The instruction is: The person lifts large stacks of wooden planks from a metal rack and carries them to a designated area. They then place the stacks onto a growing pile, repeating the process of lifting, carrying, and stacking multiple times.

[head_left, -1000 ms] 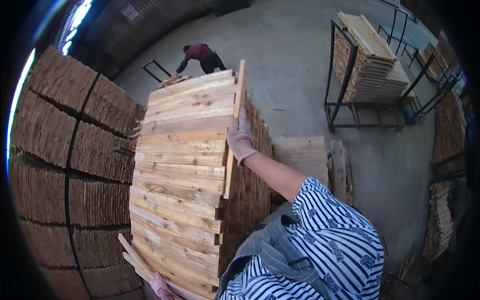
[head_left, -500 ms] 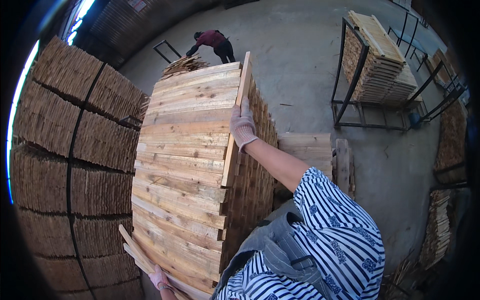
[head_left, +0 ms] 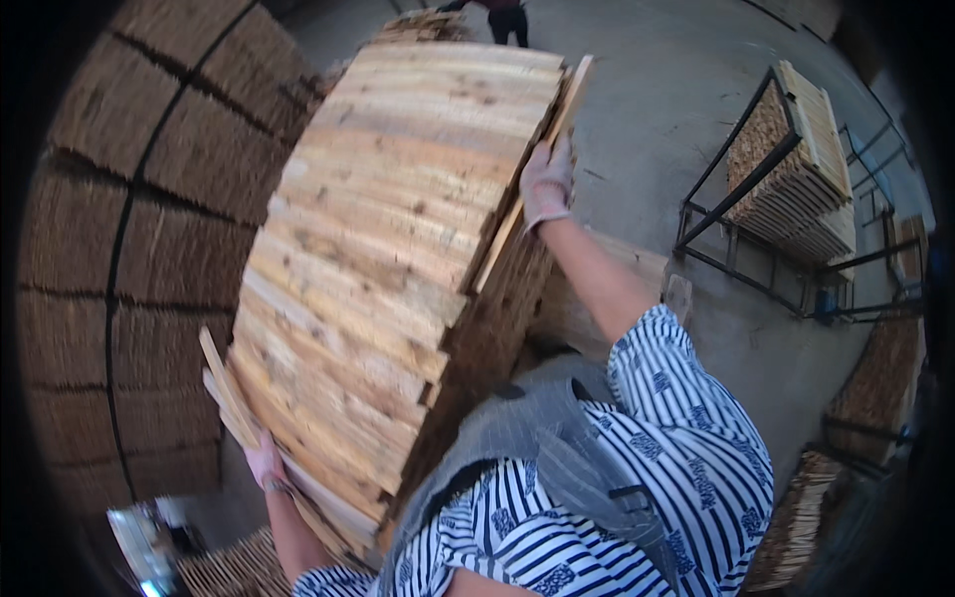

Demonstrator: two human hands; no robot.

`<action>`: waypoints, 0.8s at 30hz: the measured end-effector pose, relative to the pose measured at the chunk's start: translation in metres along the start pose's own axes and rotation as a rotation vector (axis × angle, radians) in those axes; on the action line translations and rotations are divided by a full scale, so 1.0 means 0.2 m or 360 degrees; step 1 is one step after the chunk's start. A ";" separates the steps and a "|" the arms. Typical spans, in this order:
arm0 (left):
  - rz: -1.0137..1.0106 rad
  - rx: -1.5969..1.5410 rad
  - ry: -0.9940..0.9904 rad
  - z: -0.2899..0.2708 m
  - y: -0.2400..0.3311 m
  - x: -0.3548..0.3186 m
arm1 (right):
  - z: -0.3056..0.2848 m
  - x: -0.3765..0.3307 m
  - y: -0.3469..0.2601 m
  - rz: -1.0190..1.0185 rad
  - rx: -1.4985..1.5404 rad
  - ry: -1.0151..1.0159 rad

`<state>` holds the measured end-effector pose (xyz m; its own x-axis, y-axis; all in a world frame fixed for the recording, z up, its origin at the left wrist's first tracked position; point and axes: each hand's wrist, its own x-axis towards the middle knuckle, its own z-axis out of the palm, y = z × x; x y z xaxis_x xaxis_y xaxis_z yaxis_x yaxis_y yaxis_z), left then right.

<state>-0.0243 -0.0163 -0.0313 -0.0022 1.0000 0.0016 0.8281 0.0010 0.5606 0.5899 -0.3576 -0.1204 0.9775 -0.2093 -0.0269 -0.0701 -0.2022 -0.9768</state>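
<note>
A tall stack of wooden boards [head_left: 388,189], laid side by side in rows, stands before me. My right hand [head_left: 547,183], in a pale glove, is closed on a narrow wooden board [head_left: 573,98] that runs along the right side of the stack, with a thin dark gap between them. At the near left edge, my gloved left hand [head_left: 265,462] is wrapped round a few thin wooden slats [head_left: 227,386], whose far ends stick out past the stack. The fingertips of the left hand are partly hidden.
Strapped bundles of wood [head_left: 159,249] rise along the left. To the right, a black metal rack [head_left: 741,179] holds more boards. A person [head_left: 507,22] stands beyond the stack, near a loose pile of slats [head_left: 423,28]. A lower wood stack [head_left: 607,269] sits beside my right forearm.
The view has swung, so the stack appears tilted and the far person is partly cut off. The board in my right hand has come slightly away from the stack's edge. Both hands keep their hold.
</note>
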 end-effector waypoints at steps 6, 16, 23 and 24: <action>-0.0183 0.0140 -0.0055 -0.06 0.12 -0.09 | -0.21 -0.19 0.00 0.0137 0.0737 -0.0164; -0.0250 -0.0194 -0.0338 -0.17 0.11 -0.02 | -0.03 -0.57 -0.11 -0.0133 0.0175 -0.0196; -0.0521 -0.1235 -0.0420 -0.55 0.18 -0.45 | -0.21 -0.77 -0.04 0.0155 0.0719 -0.0487; -0.0376 -0.1428 -0.0414 -0.60 0.20 -0.50 | -0.16 -0.82 0.00 0.0106 0.0620 -0.0431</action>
<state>-0.0591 -0.1171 0.0905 0.1000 0.9436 -0.3155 0.0849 0.3079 0.9476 0.4235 -0.3540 -0.1090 0.9937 0.0576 -0.0956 -0.1049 0.1878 -0.9766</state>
